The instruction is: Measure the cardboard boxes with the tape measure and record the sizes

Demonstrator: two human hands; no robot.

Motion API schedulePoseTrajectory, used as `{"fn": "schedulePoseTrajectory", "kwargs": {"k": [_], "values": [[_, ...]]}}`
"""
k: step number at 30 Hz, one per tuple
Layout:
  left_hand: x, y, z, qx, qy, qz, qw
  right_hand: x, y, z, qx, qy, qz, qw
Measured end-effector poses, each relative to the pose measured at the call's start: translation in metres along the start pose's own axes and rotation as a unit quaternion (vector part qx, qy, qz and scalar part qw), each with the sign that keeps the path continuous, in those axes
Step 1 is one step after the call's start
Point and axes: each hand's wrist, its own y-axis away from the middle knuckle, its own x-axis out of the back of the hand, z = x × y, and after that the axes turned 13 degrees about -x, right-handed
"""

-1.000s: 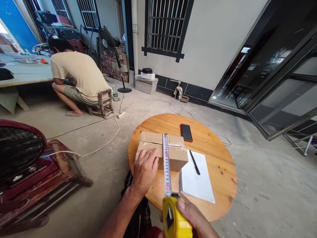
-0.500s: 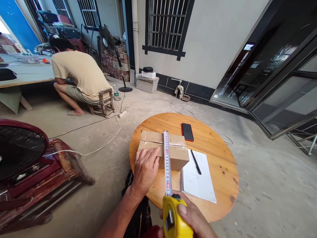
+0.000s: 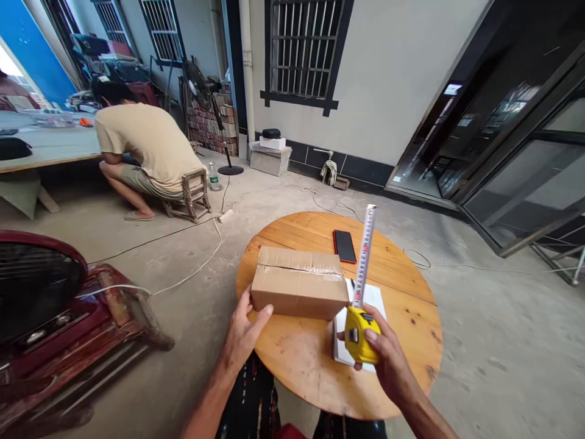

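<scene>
A closed brown cardboard box with clear tape along its top seam lies on a round wooden table. My left hand is at its front left corner, thumb by the front face and fingers against the left side, partly hidden. In my right hand is a yellow tape measure, gripped over the paper sheets. Its white blade stands out upward and away, apart from the box. A pen on the paper is mostly covered by the blade and tape measure.
A black phone with a red edge lies behind the box. At left is a dark red fan on a wooden chair. Beyond, a person sits on a low chair, bent forward by a table. Cables run over the floor.
The tape measure and its extended blade have moved right, off the box top. My left hand has gone from the box's top to its front left corner.
</scene>
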Motion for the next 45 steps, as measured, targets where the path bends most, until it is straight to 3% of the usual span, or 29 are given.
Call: {"fn": "schedulePoseTrajectory", "kwargs": {"k": [4, 9, 14, 17, 21, 26, 30, 33, 37, 42, 45], "values": [[0.006, -0.003, 0.007, 0.031, -0.053, -0.002, 0.998, -0.005, -0.002, -0.005, -0.002, 0.010, -0.033, 0.999], [0.017, -0.012, 0.024, -0.029, -0.129, 0.034, 0.991, -0.012, -0.017, -0.046, 0.033, -0.005, -0.051, 0.998], [0.003, -0.009, 0.011, -0.066, -0.153, 0.007, 0.986, -0.015, -0.062, -0.062, 0.006, -0.015, -0.070, 0.997], [-0.003, -0.003, 0.002, -0.115, -0.167, 0.004, 0.979, -0.012, -0.070, -0.059, 0.021, -0.003, -0.087, 0.996], [-0.006, 0.004, -0.003, -0.155, -0.164, 0.034, 0.974, -0.007, -0.043, -0.053, 0.015, 0.000, -0.109, 0.994], [-0.013, 0.005, -0.009, -0.182, -0.179, 0.067, 0.964, -0.006, 0.016, -0.035, -0.105, 0.014, -0.156, 0.982], [-0.021, -0.006, -0.017, -0.206, -0.201, 0.124, 0.950, -0.007, 0.043, -0.015, -0.179, 0.019, -0.172, 0.969], [-0.026, -0.022, -0.020, -0.205, -0.210, 0.153, 0.944, -0.005, 0.047, -0.005, -0.189, -0.007, -0.176, 0.966], [-0.028, -0.036, -0.018, -0.184, -0.186, 0.139, 0.955, -0.006, 0.043, -0.001, -0.190, -0.018, -0.198, 0.962], [-0.022, -0.022, -0.020, -0.129, -0.090, 0.105, 0.982, -0.021, 0.038, -0.005, -0.201, -0.016, -0.205, 0.958], [-0.019, -0.008, -0.026, -0.146, -0.064, 0.078, 0.984, -0.034, 0.037, -0.006, -0.225, -0.035, -0.185, 0.956]]}}
